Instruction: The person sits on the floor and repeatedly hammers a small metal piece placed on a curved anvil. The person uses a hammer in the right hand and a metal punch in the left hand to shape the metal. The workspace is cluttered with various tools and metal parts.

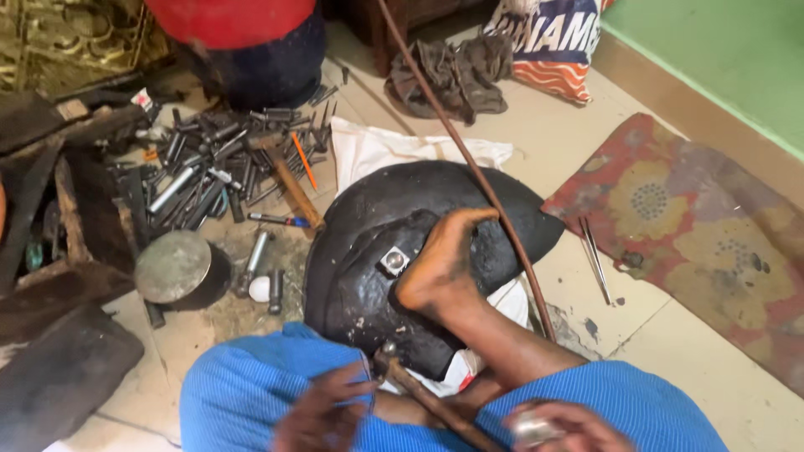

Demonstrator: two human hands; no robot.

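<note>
a pale tiled floor [578, 142] is carrying everything. a black domed pitch block [368, 251] is sitting at the middle on a white cloth [377, 146]. a heap of steel punches [209, 172] is lying at the far left, with a round metal block [174, 268] nearer. a patterned mat [695, 226] is lying at the right, a dark rag [456, 75] far behind.

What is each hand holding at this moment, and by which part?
The right hand closes around a small shiny metal piece; which part it grips cannot be told. The left hand is blurred over the blue cloth; whether it holds anything cannot be told.
</note>
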